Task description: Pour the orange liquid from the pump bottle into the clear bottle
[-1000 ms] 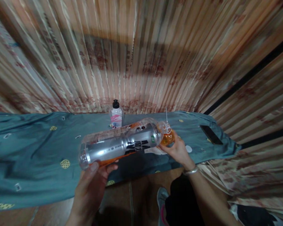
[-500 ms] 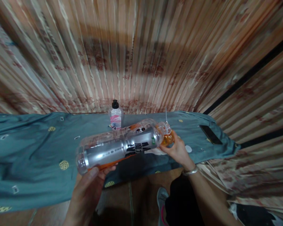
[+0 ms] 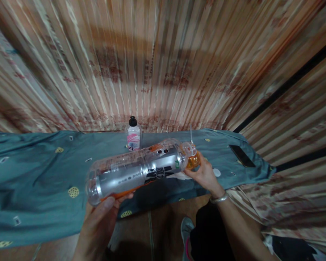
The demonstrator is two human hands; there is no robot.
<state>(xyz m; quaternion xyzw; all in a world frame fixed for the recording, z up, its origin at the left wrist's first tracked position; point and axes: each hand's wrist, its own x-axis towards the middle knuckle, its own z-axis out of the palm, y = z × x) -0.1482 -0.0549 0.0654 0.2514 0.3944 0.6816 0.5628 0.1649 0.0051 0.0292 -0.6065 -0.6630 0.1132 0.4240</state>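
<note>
A large clear plastic bottle [image 3: 136,172] with a silver label and orange edging lies tilted across the view, its mouth to the right and its base lower at the left. My left hand [image 3: 105,212] is closed round the underside of its base end. At the mouth, my right hand [image 3: 203,172] grips a small clear container [image 3: 193,160] with orange liquid in it. The bottle's mouth overlaps the container's top; whether it touches the rim I cannot tell. A thin pale stick [image 3: 191,134] shows just behind the container.
Behind the large bottle stands a pump-top bottle [image 3: 133,136] with a black cap and pink label. A dark phone [image 3: 242,156] lies on the green cloth [image 3: 43,174] at the right, and a white round piece [image 3: 216,172] lies near my right wrist. Pleated curtains [image 3: 152,72] hang behind and to the right.
The large bottle's base end has dropped slightly, and the bottle has turned a little in my left hand. My right hand and the small container hold almost the same place.
</note>
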